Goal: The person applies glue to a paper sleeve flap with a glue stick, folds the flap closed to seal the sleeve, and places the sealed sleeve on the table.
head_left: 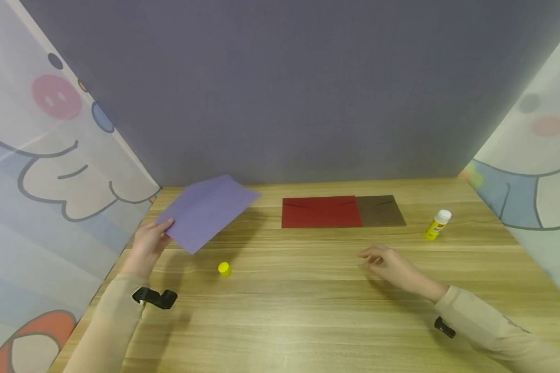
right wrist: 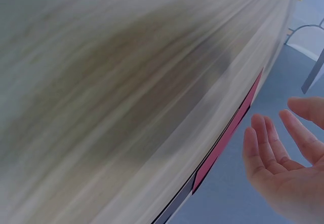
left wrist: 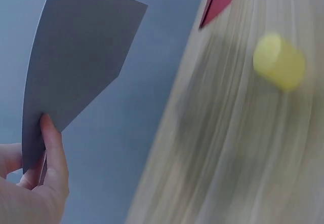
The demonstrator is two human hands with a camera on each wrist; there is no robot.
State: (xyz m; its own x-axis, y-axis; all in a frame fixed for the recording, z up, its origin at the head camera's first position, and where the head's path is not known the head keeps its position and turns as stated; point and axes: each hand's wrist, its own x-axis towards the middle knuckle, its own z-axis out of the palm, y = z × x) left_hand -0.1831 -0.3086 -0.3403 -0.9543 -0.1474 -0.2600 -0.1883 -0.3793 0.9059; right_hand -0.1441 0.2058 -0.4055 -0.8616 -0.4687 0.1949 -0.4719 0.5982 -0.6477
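Note:
My left hand (head_left: 150,242) pinches a purple envelope (head_left: 210,210) by its near left corner, thumb on top. The envelope is tilted and lifted off the wooden table, its slanted flap edge pointing away. Seen from the left wrist, the envelope (left wrist: 81,51) looks grey and slightly bowed between thumb and fingers. My right hand (head_left: 392,267) hovers over the table with loosely bent fingers and nothing in it. Beyond it lie a red envelope (head_left: 321,212) and a brown envelope (head_left: 381,211), the red one overlapping the brown.
A yellow cap (head_left: 224,269) sits on the table to the right of my left hand. At the far right stands a yellow glue stick (head_left: 435,227) with a white top. A grey panel (head_left: 298,93) borders the back, and printed cloth hangs on both sides.

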